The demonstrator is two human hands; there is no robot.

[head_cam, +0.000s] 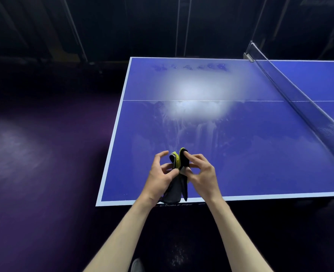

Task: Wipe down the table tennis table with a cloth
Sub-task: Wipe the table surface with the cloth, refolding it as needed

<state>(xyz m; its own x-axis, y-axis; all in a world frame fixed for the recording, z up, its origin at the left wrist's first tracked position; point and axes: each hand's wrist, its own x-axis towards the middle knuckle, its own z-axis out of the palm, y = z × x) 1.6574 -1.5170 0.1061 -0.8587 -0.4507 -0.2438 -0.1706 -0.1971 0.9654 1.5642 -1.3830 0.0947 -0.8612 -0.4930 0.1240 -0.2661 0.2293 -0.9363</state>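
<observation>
Cloth [177, 173] bunched, held above near desk [260, 154] edge, not touching surface. Left grip [159, 174] pinching lower folds; right grip [201, 171] pinching upper yellow-edged fold. Streaks and haze visible mid-desk. Risks, judged: uneven wad leaving fresh smears; loose pinch dropping cloth over edge to floor; long reach snagging net [299, 99].

A blue table [240, 154] with white edge lines stands on a dark purple floor [34, 173]; a net [309, 110] crosses it.
</observation>
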